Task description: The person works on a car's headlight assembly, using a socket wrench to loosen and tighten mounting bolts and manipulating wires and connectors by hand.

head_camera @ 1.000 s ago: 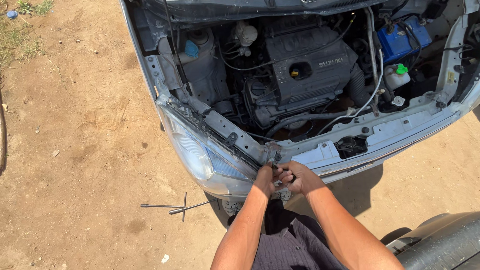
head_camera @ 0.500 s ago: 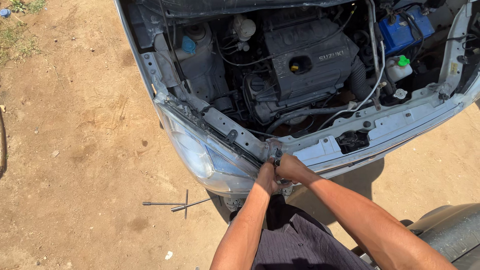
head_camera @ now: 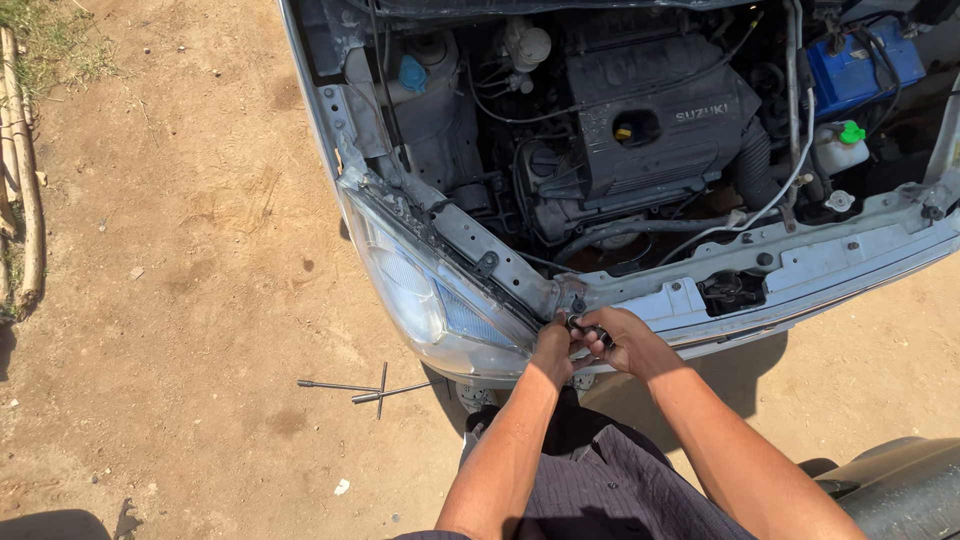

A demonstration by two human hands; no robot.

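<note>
Small dark tool [head_camera: 590, 328] mostly hidden between fingers, kind unclear, at front panel [head_camera: 700, 295] beside headlight [head_camera: 420, 290]. Left hand [head_camera: 553, 347] and right hand [head_camera: 625, 340] both reaching forward, touching, clenched around tool. Compared with half a second ago: same grip, forearms barely shifted.
</note>
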